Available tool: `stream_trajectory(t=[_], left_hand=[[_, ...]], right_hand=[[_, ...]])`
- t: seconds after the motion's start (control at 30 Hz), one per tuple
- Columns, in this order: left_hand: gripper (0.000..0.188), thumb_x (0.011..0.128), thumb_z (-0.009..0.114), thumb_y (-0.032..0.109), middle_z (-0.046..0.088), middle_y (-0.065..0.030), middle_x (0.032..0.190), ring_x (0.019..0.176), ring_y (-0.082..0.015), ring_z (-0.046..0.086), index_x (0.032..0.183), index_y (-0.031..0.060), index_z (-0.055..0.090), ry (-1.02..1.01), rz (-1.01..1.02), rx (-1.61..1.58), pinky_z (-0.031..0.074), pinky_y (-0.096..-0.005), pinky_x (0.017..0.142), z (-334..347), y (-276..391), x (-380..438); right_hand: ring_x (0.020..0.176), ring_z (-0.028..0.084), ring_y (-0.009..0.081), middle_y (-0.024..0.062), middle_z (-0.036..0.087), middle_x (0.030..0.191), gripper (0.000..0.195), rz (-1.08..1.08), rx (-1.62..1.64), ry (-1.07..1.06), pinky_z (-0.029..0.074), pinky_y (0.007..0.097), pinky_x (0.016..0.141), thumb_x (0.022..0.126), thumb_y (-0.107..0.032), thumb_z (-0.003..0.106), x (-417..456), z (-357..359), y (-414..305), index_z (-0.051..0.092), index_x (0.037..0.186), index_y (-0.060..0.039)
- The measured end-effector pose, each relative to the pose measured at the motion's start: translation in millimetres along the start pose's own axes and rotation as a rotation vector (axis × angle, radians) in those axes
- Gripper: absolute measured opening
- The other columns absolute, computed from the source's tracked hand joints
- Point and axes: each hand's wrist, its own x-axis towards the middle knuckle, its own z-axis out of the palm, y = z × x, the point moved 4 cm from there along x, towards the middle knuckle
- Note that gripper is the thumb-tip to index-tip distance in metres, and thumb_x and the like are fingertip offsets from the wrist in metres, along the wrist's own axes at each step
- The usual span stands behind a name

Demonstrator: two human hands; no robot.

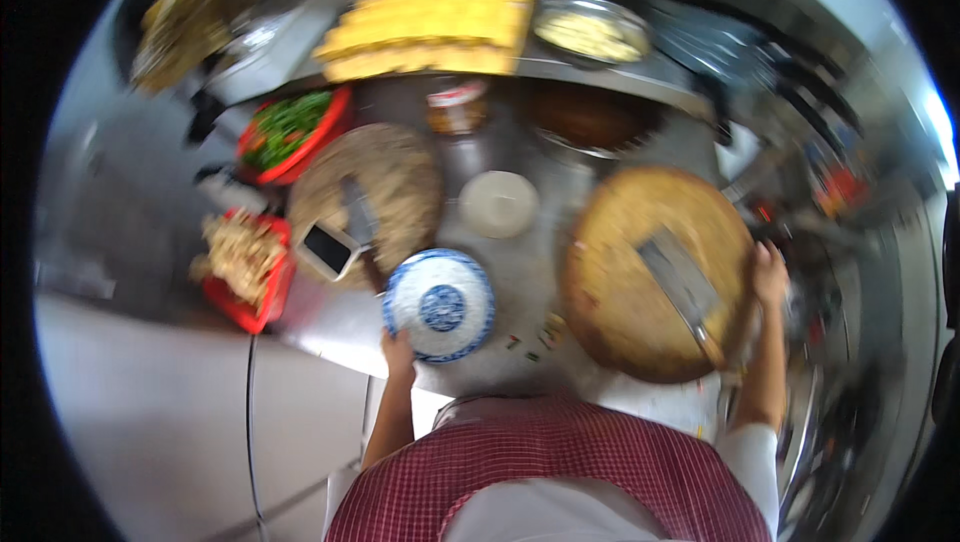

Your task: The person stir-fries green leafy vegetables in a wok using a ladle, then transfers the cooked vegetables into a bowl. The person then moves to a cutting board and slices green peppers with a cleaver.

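Observation:
My left hand (398, 353) grips the near-left rim of a blue-and-white patterned plate (441, 307). No food shows on the plate. My right hand (769, 273) is at the right side of a thick round chopping block (622, 302); blur hides whether it touches the block or holds anything. Across that block lies a cleaver (679, 272), its handle towards me. Behind the plate is a second round block (405, 174), bearing another cleaver (360, 216) and a phone-like device (328, 250). A small pale dish (499, 204) sits between the blocks.
At left stand a red basket of green vegetables (285, 131) and a red basket of pale shredded food (247, 261). Beyond are a jar (456, 108), a dark pan (592, 120), a yellow tray-like stack (435, 17) and a metal bowl (592, 30). Scraps (532, 347) lie near the counter's front edge.

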Motion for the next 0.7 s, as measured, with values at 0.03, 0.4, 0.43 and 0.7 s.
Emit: stream_trajectory(t=[0.03,0.4,0.43,0.7], left_hand=[[0.034,0.088,0.054,0.009,0.062,-0.0128,0.108,0.096,-0.0218,0.058,0.12,-0.0032,0.053,-0.028,0.006,-0.079,0.047,-0.0353,0.087,1,-2,-3],[0.033,0.091,0.054,0.017,0.064,-0.0197,0.108,0.102,-0.0296,0.061,0.116,-0.0051,0.055,-0.033,0.057,0.265,0.047,-0.039,0.09,4,20,-14],[0.034,0.093,0.053,0.017,0.064,-0.0167,0.109,0.101,-0.0255,0.061,0.118,-0.0053,0.054,-0.051,-0.008,0.275,0.047,-0.0373,0.09,5,21,-14],[0.027,0.091,0.063,0.021,0.065,-0.0197,0.08,0.069,-0.0356,0.065,0.109,0.001,0.059,0.053,0.214,0.719,0.051,-0.0427,0.066,-28,126,-23]], right_hand=[[0.111,0.063,0.0273,0.02,0.066,0.118,0.047,0.028,0.114,-0.095,0.046,0.0337,0.095,0.1,-0.034,0.051,21,16,20,0.056,0.131,0.0013],[0.097,0.066,0.0433,0.0334,0.066,0.088,0.088,0.087,-0.113,-0.225,0.048,0.0498,0.079,0.097,-0.067,0.03,68,81,108,0.066,0.095,0.013],[0.093,0.066,0.0436,0.0332,0.066,0.085,0.088,0.096,-0.033,-0.199,0.048,0.0499,0.079,0.096,-0.067,0.031,63,77,109,0.066,0.094,0.0132],[0.058,0.053,0.0306,0.0231,0.055,0.062,0.07,0.258,-0.168,-0.081,0.041,0.0501,0.055,0.102,-0.056,0.032,-27,67,145,0.065,0.111,0.0052]])
